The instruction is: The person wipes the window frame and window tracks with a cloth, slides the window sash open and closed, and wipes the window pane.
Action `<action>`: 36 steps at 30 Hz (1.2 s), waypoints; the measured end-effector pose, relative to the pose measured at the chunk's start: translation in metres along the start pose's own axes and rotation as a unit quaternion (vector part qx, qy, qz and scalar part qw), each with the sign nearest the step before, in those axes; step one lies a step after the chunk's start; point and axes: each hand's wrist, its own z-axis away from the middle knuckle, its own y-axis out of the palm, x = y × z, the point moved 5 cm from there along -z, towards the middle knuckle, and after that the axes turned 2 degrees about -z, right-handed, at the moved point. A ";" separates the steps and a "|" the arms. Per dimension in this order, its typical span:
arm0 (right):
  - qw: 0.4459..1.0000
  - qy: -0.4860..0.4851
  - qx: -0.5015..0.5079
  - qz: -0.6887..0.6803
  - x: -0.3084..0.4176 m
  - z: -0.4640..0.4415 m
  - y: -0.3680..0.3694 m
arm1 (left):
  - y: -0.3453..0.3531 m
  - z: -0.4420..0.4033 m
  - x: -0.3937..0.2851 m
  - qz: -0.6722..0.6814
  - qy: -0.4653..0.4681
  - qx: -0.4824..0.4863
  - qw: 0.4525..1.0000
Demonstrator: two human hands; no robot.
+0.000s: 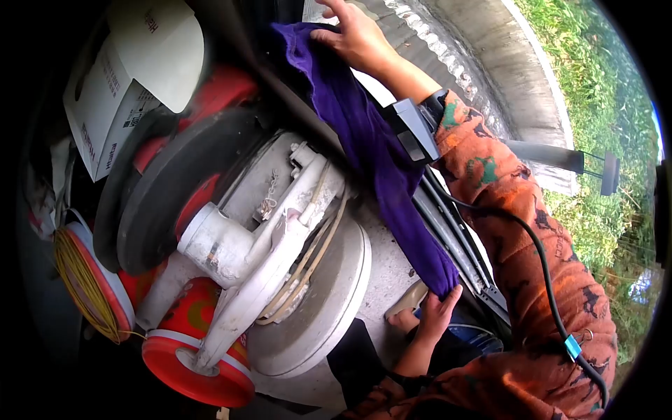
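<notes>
A long purple cloth (392,168) stretches diagonally from the top centre to the lower right centre. My left hand (434,318) is closed round its bunched lower end. At the upper end, my right hand (353,38) has its thumb against the cloth's edge, with the visible finger spread away from it; its other fingers are partly out of view. A dark box-shaped device (413,133) sits at my right wrist, beside the cloth, and a black cable (535,241) runs along the patterned orange sleeve.
A dirty white machine with a round base (322,308) stands left of the cloth. Around it are dark discs (157,210), a red bucket (192,378), a yellow cord coil (80,287) and a white carton (115,105). A bare foot in a sandal (406,304) is near my left hand.
</notes>
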 end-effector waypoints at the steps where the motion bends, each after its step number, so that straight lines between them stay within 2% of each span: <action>1: 0.989 -0.052 -0.045 0.130 -0.001 0.010 0.004 | 0.000 0.000 0.000 -0.003 0.000 0.001 1.000; 2: 0.994 -0.020 -0.003 0.110 -0.007 0.013 0.010 | 0.000 0.000 -0.004 -0.009 0.005 0.003 1.000; 5: 0.991 -0.074 0.020 0.106 0.017 0.024 0.006 | 0.002 -0.002 -0.012 -0.008 0.018 -0.006 1.000; 7: 0.960 -0.118 0.083 0.241 0.019 0.032 0.016 | 0.001 -0.001 -0.008 -0.006 0.021 -0.012 1.000; 10: 0.947 -0.110 0.082 0.289 0.022 0.026 0.026 | 0.000 -0.005 -0.004 0.004 0.009 -0.034 0.999; 12: 0.944 -0.105 0.085 0.302 0.025 0.019 0.028 | 0.001 -0.003 -0.014 -0.033 0.043 -0.045 0.998; 15: 0.926 -0.089 0.159 0.332 0.025 0.016 0.030 | -0.003 -0.005 0.002 -0.018 0.006 -0.015 1.000; 16: 0.926 -0.089 0.156 0.333 0.024 0.017 0.026 | -0.003 -0.004 0.003 -0.021 0.008 -0.013 1.000; 18: 0.909 -0.026 0.268 0.317 0.021 0.026 0.030 | -0.003 -0.004 0.004 0.026 0.006 -0.006 1.000; 20: 0.918 -0.011 0.251 0.306 0.025 0.035 0.017 | -0.004 -0.002 0.007 0.029 0.002 -0.006 1.000; 22: 0.905 0.039 0.299 0.301 0.022 0.042 0.009 | -0.004 0.000 0.011 0.045 -0.003 -0.002 0.999; 26: 0.896 0.039 0.313 0.313 0.024 0.053 0.010 | -0.005 0.007 0.003 0.032 0.011 0.003 0.999; 29: 0.891 0.040 0.293 0.344 0.030 0.087 -0.010 | -0.006 0.009 0.002 0.071 0.005 -0.006 0.997; 32: 0.882 0.085 0.305 0.349 0.032 0.126 -0.041 | -0.007 0.012 0.009 0.095 0.000 0.002 0.996; 34: 0.867 0.120 0.351 0.333 0.035 0.154 -0.061 | -0.010 0.015 0.012 0.033 -0.012 -0.007 0.999; 35: 0.858 0.136 0.359 0.340 0.032 0.172 -0.070 | -0.008 0.017 0.011 0.044 -0.002 0.001 0.999; 36: 0.855 0.150 0.360 0.342 0.031 0.191 -0.080 | -0.008 0.020 0.011 0.038 -0.042 -0.005 0.998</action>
